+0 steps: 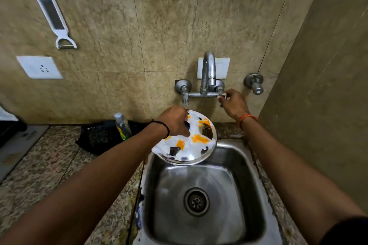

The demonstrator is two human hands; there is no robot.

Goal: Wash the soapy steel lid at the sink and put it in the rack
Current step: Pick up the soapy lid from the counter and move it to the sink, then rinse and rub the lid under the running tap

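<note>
Left hand has its grip pinched on the small dark knob of the round steel lid, which is smeared with white foam and orange patches; the lid is held tilted over the back left corner of the square steel sink, its face turned up toward the camera. Right hand has its grip curled round the right-hand valve of the wall-mounted chrome tap, fingertips pressed together on the handle.

What matters next: the lid sits just below and slightly left of the tap's spout, so the left hand is the carrier and the right works the water. I see no water running, though blur makes that uncertain.

A black mesh basket on the speckled stone bench, left of the sink, may be the rack; its shape is hard to make out. The lid's knob is mostly hidden by fingers.
</note>
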